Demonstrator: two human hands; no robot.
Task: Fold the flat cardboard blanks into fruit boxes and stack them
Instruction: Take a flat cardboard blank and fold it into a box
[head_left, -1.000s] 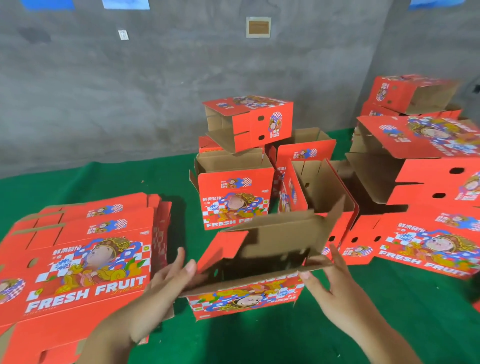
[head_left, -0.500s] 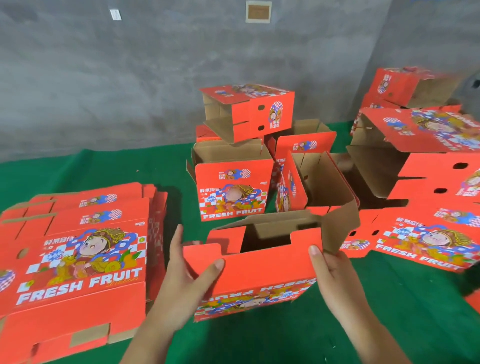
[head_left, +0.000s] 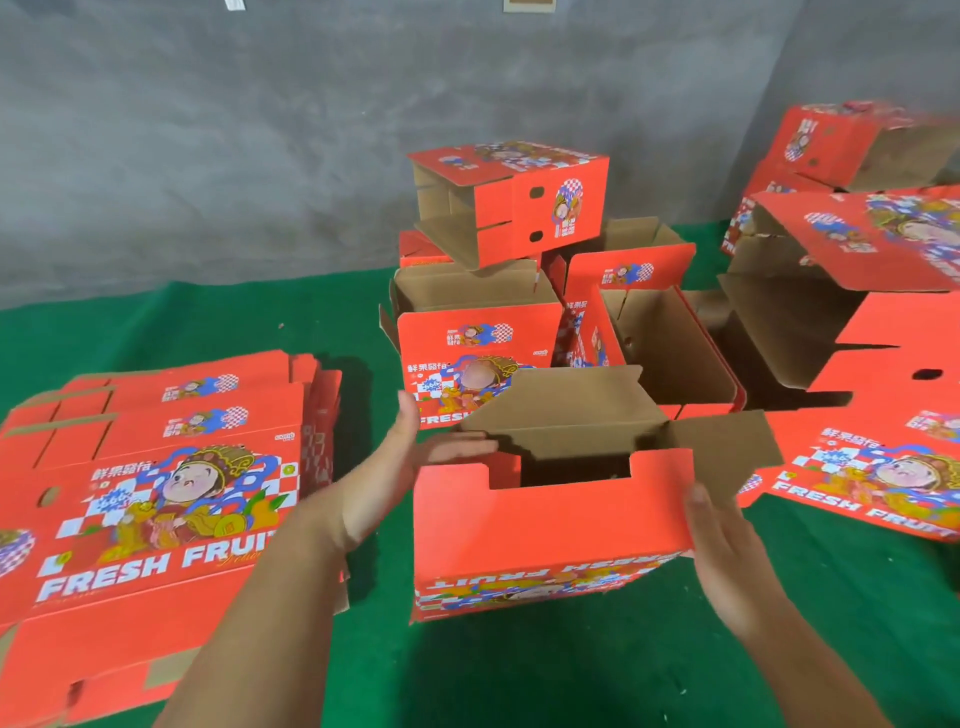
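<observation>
Centrally: one half-folded box (head_left: 550, 519), printed face upside down, on the green cloth (head_left: 519, 675). My left hand (head_left: 410, 467), fingers straight, touches its left flap; my right hand (head_left: 727, 561), fingers straight, presses its right side. Blanks (head_left: 156, 493) stacked left; folded boxes (head_left: 509, 208) piled behind.

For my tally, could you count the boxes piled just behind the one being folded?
5, with more possibly hidden: top box on its side, upright box beneath it, rear box to the right, tilted open box in front of it, and a red corner behind left.
</observation>
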